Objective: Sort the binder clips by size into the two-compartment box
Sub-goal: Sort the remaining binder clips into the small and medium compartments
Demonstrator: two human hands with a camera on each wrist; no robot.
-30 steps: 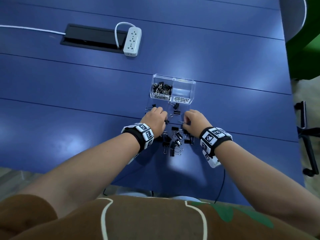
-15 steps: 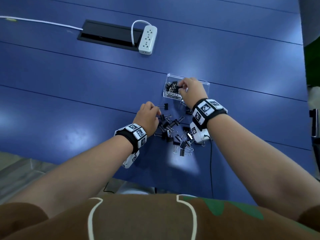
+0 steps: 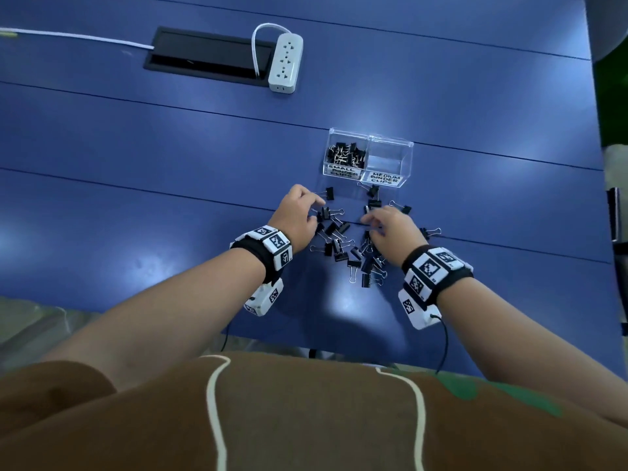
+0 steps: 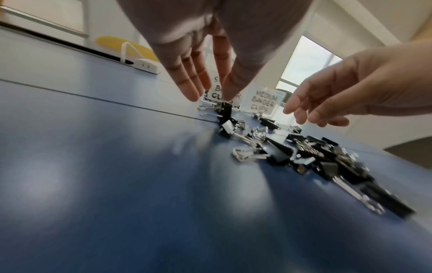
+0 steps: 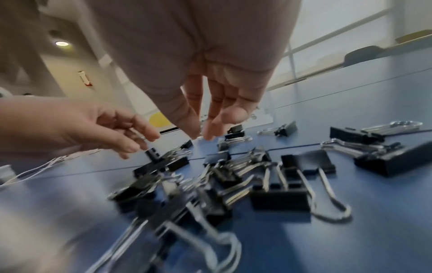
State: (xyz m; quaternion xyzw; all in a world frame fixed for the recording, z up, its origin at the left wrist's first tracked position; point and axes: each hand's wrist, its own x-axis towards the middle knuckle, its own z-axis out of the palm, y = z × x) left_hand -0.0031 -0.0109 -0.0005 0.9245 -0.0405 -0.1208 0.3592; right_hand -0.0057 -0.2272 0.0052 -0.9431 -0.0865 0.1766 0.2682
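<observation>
A clear two-compartment box [image 3: 390,144] stands on the blue table. Its left half, labelled small, holds several small black clips [image 3: 346,154]; the right half, labelled medium, holds nothing. In front of it lies a loose pile of black binder clips [image 3: 353,253] of both sizes, also seen close up in the right wrist view [image 5: 278,184]. My left hand [image 3: 317,212] is at the pile's left edge, and its thumb and forefinger [image 4: 228,92] pinch a small clip [image 4: 226,111] that stands upright. My right hand [image 3: 368,220] hovers over the pile's far side with straight fingers [image 5: 210,129], holding nothing.
A white power strip [image 3: 285,62] and a black cable hatch [image 3: 204,54] lie at the back left. The table's front edge runs close under my wrists. A black chair part [image 3: 616,215] shows past the table's right edge.
My right hand has come back from the box's small compartment to the pile and now holds nothing. My left hand has stayed at the pile's left edge.
</observation>
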